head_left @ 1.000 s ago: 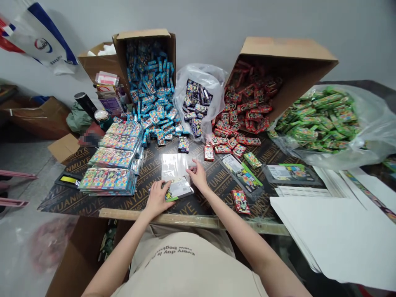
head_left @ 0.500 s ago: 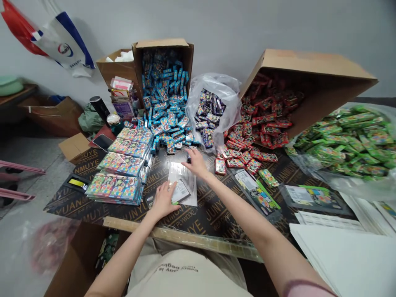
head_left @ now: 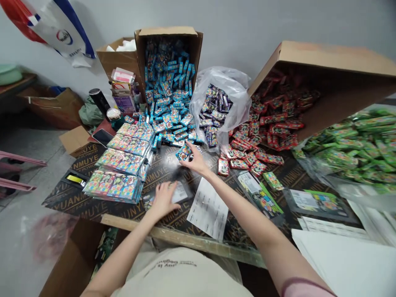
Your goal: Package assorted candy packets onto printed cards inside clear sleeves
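Between the thumb and fingers of my right hand (head_left: pixel 195 160) is a small blue box (head_left: pixel 183 153), held above the dark table. My left hand (head_left: pixel 163 199) lies with its fingers spread on a dark package with a pale label (head_left: pixel 180 192). A dark blurred shape hangs between the two hands, too smeared to make out. To the right of my left hand, a white printed sheet (head_left: pixel 208 209) lies at an angle near the table's front edge. Stacked colourful packs (head_left: pixel 114 185) stand to the left.
Behind are a carton of blue boxes (head_left: pixel 168 31), a clear bag of purple boxes (head_left: pixel 241 97) and a tilted carton of red boxes (head_left: pixel 334 53). Green packs (head_left: pixel 355 140) and white sheets (head_left: pixel 346 255) lie at the right. A phone (head_left: pixel 102 137) and a bottle (head_left: pixel 99 101) are at the left.
My right hand now holds up a blue box. The white sheet has come into view to the right of my left hand, which stays low on the package. The view has shifted slightly.
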Demonstrator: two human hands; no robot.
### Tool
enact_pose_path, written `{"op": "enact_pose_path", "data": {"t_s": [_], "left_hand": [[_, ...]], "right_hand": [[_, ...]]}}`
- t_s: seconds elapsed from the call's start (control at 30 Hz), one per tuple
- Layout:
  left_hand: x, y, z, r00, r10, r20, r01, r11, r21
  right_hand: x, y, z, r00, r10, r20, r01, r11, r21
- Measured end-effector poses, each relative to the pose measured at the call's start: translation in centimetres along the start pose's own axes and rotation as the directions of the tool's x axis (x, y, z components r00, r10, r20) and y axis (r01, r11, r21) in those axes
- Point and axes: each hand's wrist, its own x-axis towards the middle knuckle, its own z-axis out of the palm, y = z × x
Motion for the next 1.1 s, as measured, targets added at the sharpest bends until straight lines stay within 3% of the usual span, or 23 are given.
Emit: {"op": "enact_pose_path", "data": {"t_s": [0.07, 0.13, 0.2, 0.27, 0.37, 0.47, 0.57, 0.67, 0.73, 0.77, 0.83, 0.87, 1.0, 1.1], "left_hand": [[0.9, 0.0, 0.1, 0.981, -0.077, -0.175, 0.021, 0.953, -0.303], [1.6, 1.3, 0.4, 0.948, -0.190, -0.256, -0.026, 0.754, -0.657], [2.1, 2.8, 0.5, 0.926, -0.319, -0.204, -0.032, 0.471, -0.882], [2.2, 3.7, 0.0, 0.902, -0.412, -0.125, -0.013, 0.264, -0.965], [1.5, 3.7, -1.4, 0.921, -0.389, 0.022, 0.092, 0.162, -0.982], [0.2, 3.5, -1.9, 0.950, -0.250, 0.189, 0.245, 0.218, -0.945], [-0.3, 3.5, -1.0, 0.962, -0.146, 0.231, 0.269, 0.370, -0.889], [0.2, 2.6, 0.1, 0.989, -0.116, 0.087, 0.143, 0.697, -0.703], [0.8, 1.4, 0.4, 0.995, -0.070, -0.070, 0.042, 0.938, -0.345], [1.1, 0.8, 0.5, 0.994, -0.030, -0.103, 0.017, 0.991, -0.130], [1.2, -0.1, 0.7, 0.998, 0.028, -0.060, -0.017, 0.984, 0.179], [1.1, -0.3, 0.7, 0.999, 0.049, -0.022, -0.043, 0.969, 0.243], [0.0, 0.5, 0.6, 0.959, 0.279, 0.041, -0.282, 0.939, 0.199], [-1.0, 1.5, -0.1, 0.912, 0.408, 0.042, -0.409, 0.901, 0.144]], "right_hand": [[-3.3, -1.6, -0.7, 0.999, 0.006, -0.045, -0.003, 0.997, 0.080], [-6.5, -3.6, -0.9, 0.996, 0.036, -0.084, -0.032, 0.998, 0.057], [-9.5, -5.4, -1.1, 0.990, 0.077, -0.121, -0.079, 0.997, -0.012], [-12.1, -6.5, -1.8, 0.991, 0.086, -0.104, -0.093, 0.994, -0.062], [-15.0, -6.9, -3.6, 1.000, 0.010, -0.007, -0.011, 0.999, -0.034], [-16.4, -7.0, -5.4, 0.995, -0.087, 0.051, 0.087, 0.996, 0.004], [-16.9, -7.0, -6.3, 0.973, -0.185, 0.140, 0.187, 0.982, 0.001], [-17.2, -6.4, -7.0, 0.973, -0.210, 0.096, 0.219, 0.971, -0.092], [-17.6, -5.4, -7.8, 0.984, -0.176, -0.022, 0.168, 0.967, -0.189], [-17.8, -4.9, -8.1, 0.984, -0.155, -0.084, 0.133, 0.965, -0.227], [-18.1, -3.9, -8.8, 0.977, -0.132, -0.167, 0.082, 0.956, -0.281], [-18.3, -3.6, -9.0, 0.973, -0.137, -0.186, 0.076, 0.950, -0.304], [-18.7, -3.3, -9.2, 0.961, -0.192, -0.197, 0.100, 0.911, -0.400], [-18.8, -4.0, -9.1, 0.977, -0.172, -0.121, 0.107, 0.902, -0.419]]}}
